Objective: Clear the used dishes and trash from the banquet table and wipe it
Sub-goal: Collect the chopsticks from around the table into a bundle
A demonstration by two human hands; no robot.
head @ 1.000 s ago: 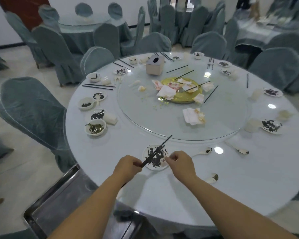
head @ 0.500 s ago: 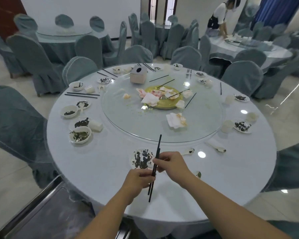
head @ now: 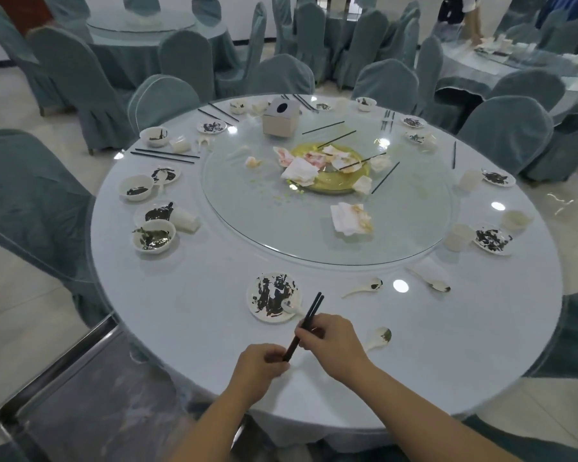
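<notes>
Currently, hands: the left hand (head: pixel 259 363) grips the lower end of a pair of black chopsticks (head: pixel 303 326), fingers curled round it; the right hand (head: pixel 331 340) pinches the same pair at its middle. The pair tilts up and to the right over the near edge of the counter (head: pixel 197 328).
Nearest dishes: a small white plate (head: pixel 274 297) smeared with dark sauce lies just beyond the hands, with a small white piece at its near right edge. One soiled white spoon (head: pixel 377 338) lies just right of the right hand, two more spoons (head: pixel 364 287) (head: pixel 429 281) farther right.
Left side: a bowl (head: pixel 154 235) with dark leafy scraps, a bowl (head: pixel 136 187) with a dark smear, stained saucers (head: pixel 166 174), and loose chopsticks (head: pixel 164 155) lying flat.
Right side: stained saucers (head: pixel 493 238) and pale cups (head: pixel 459 237) set near one another.
Centre: a glass turntable (head: pixel 264 228) carries a yellow platter (head: pixel 334 173) heaped with crumpled, stained napkins (head: pixel 299 171) and crossed chopsticks; another soiled napkin (head: pixel 349 218) lies nearer; a pale tissue box (head: pixel 281 117) with a dark round opening stands at the far side.
Around: covered blue-grey chairs (head: pixel 30 201) ring the counter; a steel cart tray (head: pixel 90 395) stands near left, below the edge. Other set counters stand far back, and a person (head: pixel 464 11) bends over the far right one.
Writing: no readable writing shows.
</notes>
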